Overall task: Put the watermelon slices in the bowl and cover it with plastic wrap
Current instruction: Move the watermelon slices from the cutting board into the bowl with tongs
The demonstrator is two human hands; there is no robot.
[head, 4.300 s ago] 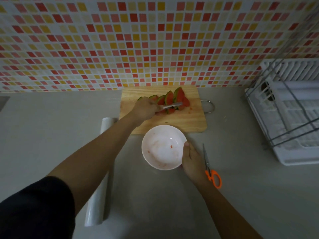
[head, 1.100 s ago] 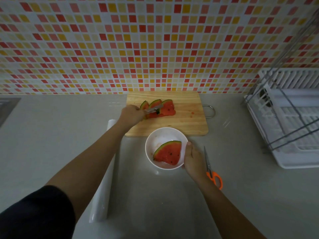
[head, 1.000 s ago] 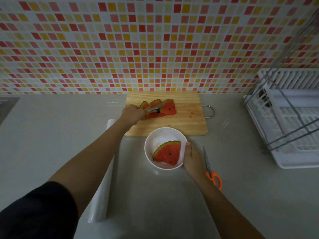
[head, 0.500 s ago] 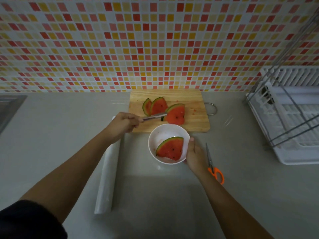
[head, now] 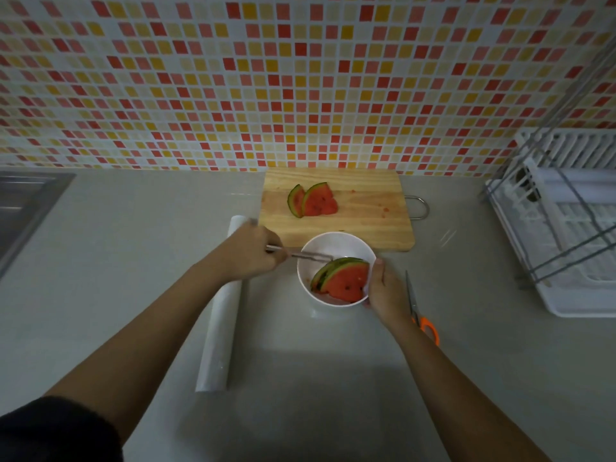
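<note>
Grey counter [head: 100, 295] runs under a wall [head: 300, 78] of small red, yellow, pink and white tiles. Far left of the left hand, a steel sink [head: 23, 201] edge shows. Well right of the right hand stands a white dish rack [head: 566, 235] with wire bars. Beyond both hands lies a wooden cutting board [head: 350, 211] with a metal loop handle, set against the wall. Plastic wrap roll [head: 220, 315] lies under and behind the left hand, long axis toward the camera.

White bowl [head: 333, 248] sits just in front of the board. Right hand [head: 383, 291] grips its right rim, thumb on the edge. Left hand [head: 250, 251] is closed around metal tongs [head: 300, 255], tips reaching over the bowl to the rind of the slices in the bowl [head: 343, 278]; whether the tips are pinching is unclear. 2 slices look stacked there, red face up. 2 slices on the board [head: 313, 201] overlap, beyond the left hand. Orange-handled scissors [head: 420, 311] lie just right of the right hand, partly behind the wrist.

Versus 0.5 s ago: the slice carried in the tongs over the board is now in the bowl on top of the first one, and the left hand has moved back toward the bowl. Board count was 2 then too. 4.3 s ago the bowl was empty.
</note>
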